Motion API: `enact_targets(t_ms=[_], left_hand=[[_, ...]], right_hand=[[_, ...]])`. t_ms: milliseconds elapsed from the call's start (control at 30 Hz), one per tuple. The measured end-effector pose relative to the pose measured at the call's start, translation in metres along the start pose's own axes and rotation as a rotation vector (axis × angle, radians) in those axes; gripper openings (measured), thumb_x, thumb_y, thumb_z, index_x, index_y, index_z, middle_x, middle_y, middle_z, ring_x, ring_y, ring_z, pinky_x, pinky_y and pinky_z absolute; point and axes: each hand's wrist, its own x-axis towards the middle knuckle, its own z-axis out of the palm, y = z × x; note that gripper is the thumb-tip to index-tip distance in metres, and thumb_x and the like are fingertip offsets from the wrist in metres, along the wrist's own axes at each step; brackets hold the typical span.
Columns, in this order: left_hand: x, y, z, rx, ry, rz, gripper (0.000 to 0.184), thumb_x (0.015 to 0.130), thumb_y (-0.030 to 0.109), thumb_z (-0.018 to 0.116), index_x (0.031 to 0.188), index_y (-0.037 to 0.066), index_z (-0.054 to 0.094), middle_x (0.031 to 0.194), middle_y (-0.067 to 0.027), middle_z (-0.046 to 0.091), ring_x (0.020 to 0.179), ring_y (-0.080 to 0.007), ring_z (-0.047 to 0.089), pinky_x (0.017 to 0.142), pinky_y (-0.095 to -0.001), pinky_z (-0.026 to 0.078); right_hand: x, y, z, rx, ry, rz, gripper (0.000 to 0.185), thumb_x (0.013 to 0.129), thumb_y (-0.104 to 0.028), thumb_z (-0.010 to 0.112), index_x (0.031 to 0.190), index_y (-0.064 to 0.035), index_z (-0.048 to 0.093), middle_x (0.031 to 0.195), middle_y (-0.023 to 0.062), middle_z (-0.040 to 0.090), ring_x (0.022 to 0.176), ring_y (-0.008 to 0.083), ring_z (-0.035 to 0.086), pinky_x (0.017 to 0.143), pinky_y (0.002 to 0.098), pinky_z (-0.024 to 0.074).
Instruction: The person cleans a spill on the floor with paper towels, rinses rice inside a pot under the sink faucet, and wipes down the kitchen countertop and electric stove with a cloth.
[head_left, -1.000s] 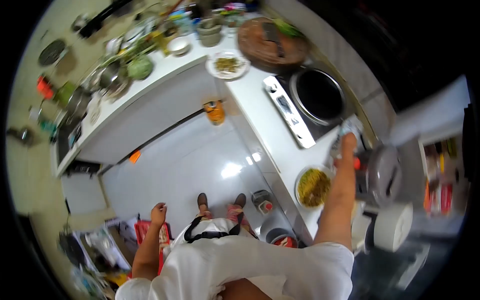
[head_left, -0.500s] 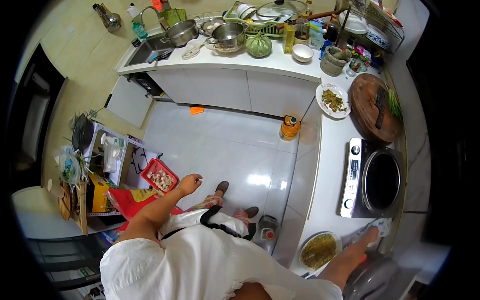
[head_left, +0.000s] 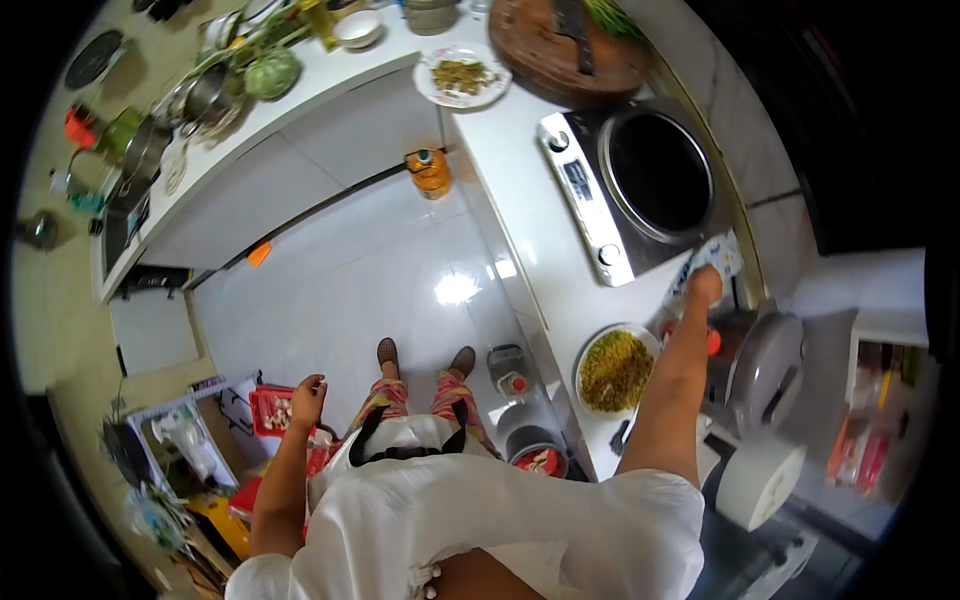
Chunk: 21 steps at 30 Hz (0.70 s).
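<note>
My right hand (head_left: 706, 288) reaches out to a white-and-blue patterned soft packet (head_left: 727, 256) behind the near end of the induction cooker (head_left: 580, 190). Its fingers are closed at the packet's edge, partly hidden by the hand itself. Below that forearm, a white plate (head_left: 582, 352) holds chopped yellow-green food. My left hand (head_left: 311, 401) hangs over the floor at my side, fingers curled in, with nothing visible in them. Nearest to it is a red basket (head_left: 262, 410) of whitish bulbs, perhaps garlic.
A round chopping board (head_left: 530, 50) with a cleaver (head_left: 573, 35) lies beyond the cooker. Beside it is a patterned plate (head_left: 428, 82) of chopped greens. A grey lidded cooker (head_left: 775, 365) stands right of my arm. On the floor are an orange bottle (head_left: 430, 178) and a clear jug (head_left: 508, 370).
My view has turned toward the right-hand counter, so the sink side has shifted left. The right hand stays at the packet. My left hand still hangs at my side, now pointing more forward.
</note>
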Motion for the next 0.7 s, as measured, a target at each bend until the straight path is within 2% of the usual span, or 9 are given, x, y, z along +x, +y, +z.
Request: enact_targets(t_ms=[33,100,133,167,200,400,533,600,700], left_hand=[[0.003,0.003,-0.001,0.013,-0.029,-0.001,0.027,0.088,0.017,0.060,0.110,0.001,0.064,0.094,-0.0150,0.068,0.079,-0.0225,0.064,0.074,-0.0334,0.051],[0.009,0.007,0.000,-0.032,-0.042,0.020,0.027,0.088,0.017,0.060,0.110,0.001,0.063,0.092,-0.0131,0.068,0.077,-0.0200,0.063,0.073,-0.0323,0.051],[0.012,0.008,0.004,-0.058,-0.047,0.029,0.027,0.089,0.017,0.060,0.111,0.001,0.063,0.091,-0.0121,0.068,0.076,-0.0187,0.062,0.072,-0.0317,0.051],[0.021,-0.004,0.011,-0.065,-0.081,0.007,0.026,0.089,0.018,0.059,0.109,0.003,0.065,0.095,-0.0161,0.068,0.080,-0.0229,0.065,0.073,-0.0334,0.051],[0.024,-0.003,0.014,-0.096,-0.101,0.009,0.026,0.089,0.019,0.059,0.109,0.002,0.065,0.094,-0.0160,0.068,0.080,-0.0223,0.065,0.073,-0.0329,0.051],[0.050,0.042,0.025,-0.168,-0.120,0.169,0.028,0.090,0.019,0.060,0.110,-0.001,0.063,0.090,-0.0111,0.067,0.079,-0.0160,0.062,0.074,-0.0287,0.049],[0.051,0.161,0.024,-0.306,-0.182,0.338,0.030,0.093,0.020,0.060,0.113,-0.002,0.061,0.093,-0.0071,0.065,0.082,-0.0128,0.060,0.078,-0.0260,0.049],[0.040,0.238,0.019,-0.407,-0.261,0.394,0.031,0.093,0.021,0.059,0.115,-0.002,0.061,0.098,-0.0084,0.064,0.088,-0.0142,0.060,0.082,-0.0270,0.048],[0.022,0.335,0.011,-0.479,-0.350,0.641,0.031,0.093,0.020,0.060,0.115,-0.002,0.061,0.105,-0.0092,0.063,0.096,-0.0164,0.060,0.087,-0.0281,0.046]], right_hand=[[-0.008,0.003,-0.015,0.096,0.066,-0.068,0.020,0.085,-0.024,0.055,0.085,-0.0081,0.068,0.089,0.0144,0.070,0.083,0.0341,0.068,0.071,0.0423,0.0547],[0.008,0.008,-0.014,0.138,0.049,-0.012,0.021,0.084,-0.024,0.055,0.087,-0.0060,0.064,0.092,0.0168,0.068,0.088,0.0332,0.066,0.075,0.0410,0.0533],[0.026,0.026,0.014,0.037,0.152,-0.168,0.023,0.084,-0.025,0.055,0.092,-0.0051,0.064,0.096,0.0190,0.067,0.093,0.0333,0.065,0.078,0.0431,0.0520],[0.024,0.022,-0.007,0.147,0.073,-0.121,0.025,0.085,-0.025,0.055,0.095,-0.0045,0.064,0.098,0.0204,0.067,0.094,0.0348,0.064,0.079,0.0444,0.0514],[0.011,0.008,-0.045,0.263,-0.003,-0.076,0.026,0.086,-0.025,0.054,0.098,-0.0040,0.064,0.099,0.0218,0.066,0.095,0.0363,0.064,0.080,0.0457,0.0507],[0.001,0.001,-0.119,0.280,0.091,-0.019,0.028,0.088,-0.027,0.049,0.102,-0.0082,0.065,0.102,0.0209,0.066,0.095,0.0391,0.063,0.081,0.0488,0.0494],[-0.020,-0.001,-0.159,0.389,0.216,-0.003,0.026,0.087,-0.027,0.051,0.097,-0.0075,0.066,0.093,0.0221,0.066,0.088,0.0409,0.063,0.076,0.0495,0.0495],[-0.046,-0.011,-0.188,0.452,0.300,-0.112,0.025,0.087,-0.027,0.051,0.093,-0.0075,0.066,0.086,0.0217,0.066,0.081,0.0415,0.063,0.072,0.0498,0.0495],[-0.120,-0.049,-0.243,0.519,0.347,-0.248,0.015,0.085,-0.021,0.055,0.086,-0.0088,0.063,0.078,0.0193,0.065,0.073,0.0396,0.063,0.064,0.0490,0.0483]])
